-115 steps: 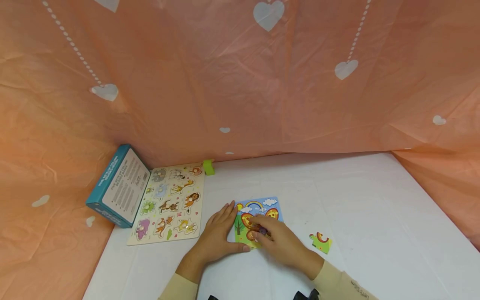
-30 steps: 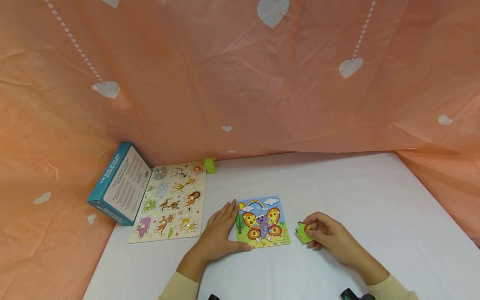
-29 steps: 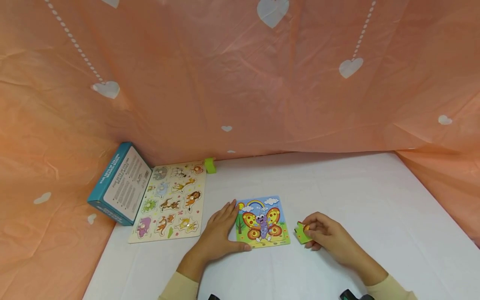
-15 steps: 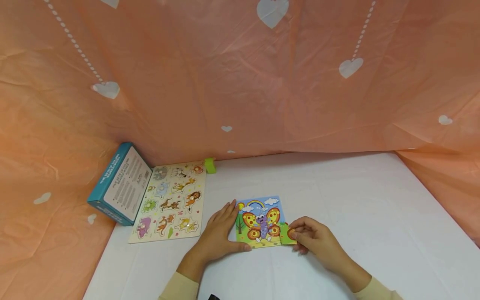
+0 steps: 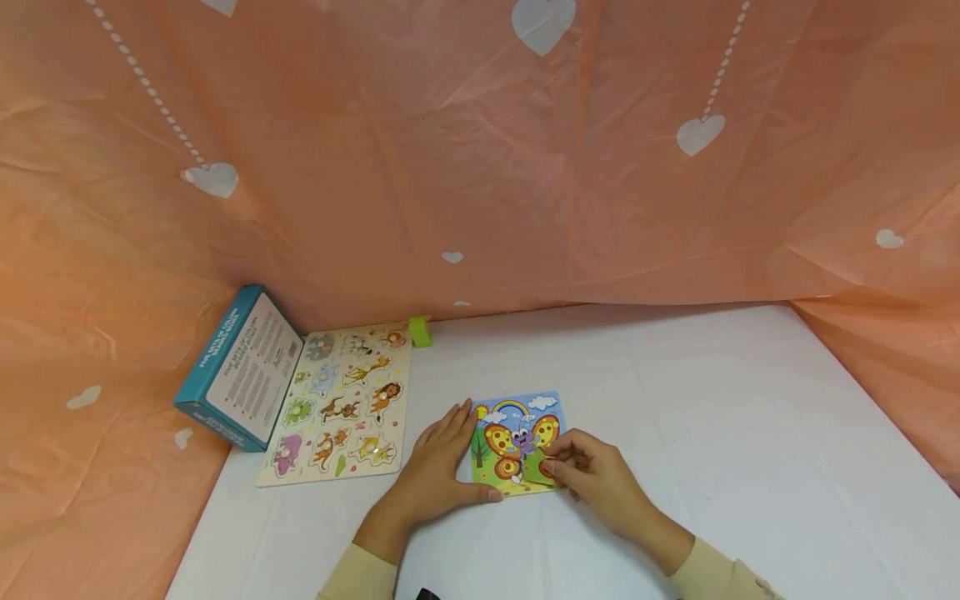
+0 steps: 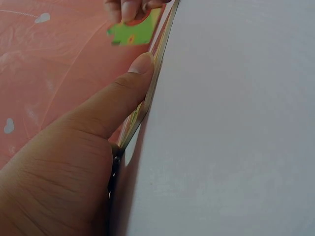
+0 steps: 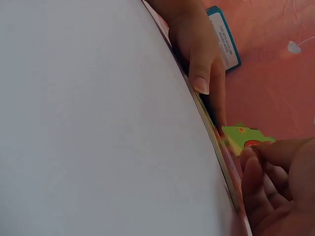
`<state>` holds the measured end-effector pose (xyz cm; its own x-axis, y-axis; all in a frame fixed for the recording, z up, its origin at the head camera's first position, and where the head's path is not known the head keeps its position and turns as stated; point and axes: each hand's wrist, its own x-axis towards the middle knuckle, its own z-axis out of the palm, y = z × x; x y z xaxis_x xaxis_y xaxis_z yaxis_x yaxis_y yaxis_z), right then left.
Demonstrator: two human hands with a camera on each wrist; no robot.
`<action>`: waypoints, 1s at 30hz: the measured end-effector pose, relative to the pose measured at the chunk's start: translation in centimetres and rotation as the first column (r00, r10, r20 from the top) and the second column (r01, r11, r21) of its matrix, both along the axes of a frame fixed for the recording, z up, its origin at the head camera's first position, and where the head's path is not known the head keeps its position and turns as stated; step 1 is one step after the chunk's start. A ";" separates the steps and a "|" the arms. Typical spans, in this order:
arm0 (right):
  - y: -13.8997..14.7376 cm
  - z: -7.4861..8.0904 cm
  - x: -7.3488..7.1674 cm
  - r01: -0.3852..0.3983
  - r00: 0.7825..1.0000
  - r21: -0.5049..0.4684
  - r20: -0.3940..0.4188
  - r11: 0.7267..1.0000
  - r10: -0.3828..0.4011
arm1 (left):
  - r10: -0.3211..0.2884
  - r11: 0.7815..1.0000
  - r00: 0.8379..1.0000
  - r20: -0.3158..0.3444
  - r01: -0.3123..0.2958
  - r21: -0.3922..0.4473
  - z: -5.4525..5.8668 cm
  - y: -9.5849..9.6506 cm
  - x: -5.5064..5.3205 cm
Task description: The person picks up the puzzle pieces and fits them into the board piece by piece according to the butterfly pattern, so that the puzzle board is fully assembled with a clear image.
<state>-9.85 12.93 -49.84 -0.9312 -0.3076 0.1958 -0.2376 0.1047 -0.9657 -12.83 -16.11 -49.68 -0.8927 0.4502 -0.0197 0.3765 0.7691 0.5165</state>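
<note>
A square butterfly jigsaw puzzle lies on the white table in the head view. My left hand rests flat along its left side, with the thumb at the lower left corner and the fingers straight. Between thumb and fingertips, my right hand pinches a green jigsaw piece with part of a red-orange wing pattern. The piece is over the puzzle's lower right part and covers some of the butterfly. Both wrist views show this piece raised above the puzzle, tilted in the right wrist view.
An animal peg puzzle board lies to the left, with a blue box leaning at its far side. A small green block sits by the board's top corner. Orange sheeting with white hearts hangs behind the table.
My right hand left the puzzle, picked up the loose green piece from the table at right, then carried it leftward over the puzzle's lower right. My left hand stayed put.
</note>
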 end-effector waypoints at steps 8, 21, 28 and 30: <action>-2.3 0.3 -1.2 -0.048 0.998 0.010 0.033 0.999 0.048 | -0.009 1.000 1.000 -0.012 0.009 0.011 0.1 0.1 0.0; -5.0 0.5 -2.6 -0.070 0.986 0.219 -0.131 0.973 0.101 | -0.012 1.000 1.000 -0.007 0.012 0.016 0.2 0.0 0.1; -5.3 0.7 -2.3 -0.051 0.969 0.336 -0.210 0.941 0.128 | -0.011 1.000 1.000 -0.016 0.011 0.011 0.4 0.0 0.2; -5.3 0.6 -2.3 -0.046 0.963 0.359 -0.231 0.932 0.137 | -0.012 1.000 1.000 -0.015 0.012 0.010 0.4 0.0 0.2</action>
<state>-12.10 7.60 -49.20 -0.8311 -0.4796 0.2815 -0.4887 0.3883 -0.7813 -12.66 -16.08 -49.27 -0.8875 0.4609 -0.0016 0.3933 0.7591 0.5188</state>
